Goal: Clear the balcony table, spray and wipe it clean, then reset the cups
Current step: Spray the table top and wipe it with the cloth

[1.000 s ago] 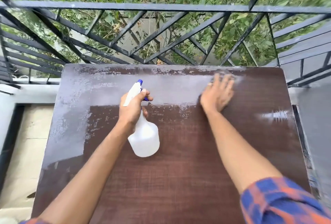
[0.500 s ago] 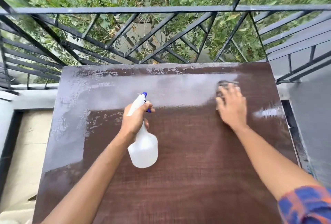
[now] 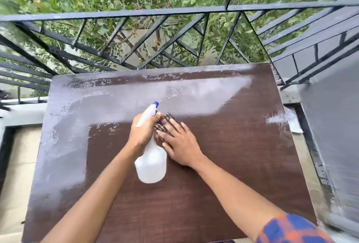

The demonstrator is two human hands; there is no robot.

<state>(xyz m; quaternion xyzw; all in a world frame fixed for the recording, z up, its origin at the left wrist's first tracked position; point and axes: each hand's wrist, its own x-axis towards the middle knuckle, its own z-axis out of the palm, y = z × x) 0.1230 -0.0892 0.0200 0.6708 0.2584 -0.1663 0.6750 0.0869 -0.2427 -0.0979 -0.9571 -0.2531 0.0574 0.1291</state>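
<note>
Two hands mid-table, left hand [image 3: 143, 134] gripping spray bottle [image 3: 151, 163], railing [image 3: 174, 11] behind

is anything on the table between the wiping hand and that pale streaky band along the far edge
Nothing visible does. The right hand presses the cloth flat at mid-table, beside the spray bottle that the left hand holds. The table from there to the pale band is bare.

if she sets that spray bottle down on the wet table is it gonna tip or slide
The spray bottle has a broad, rounded body under a narrow neck, so it probably stands steady. It looks like light plastic, so a nudge from the right hand could shift it. The table shows wet streaks, so sliding seems likelier than tipping.
</note>
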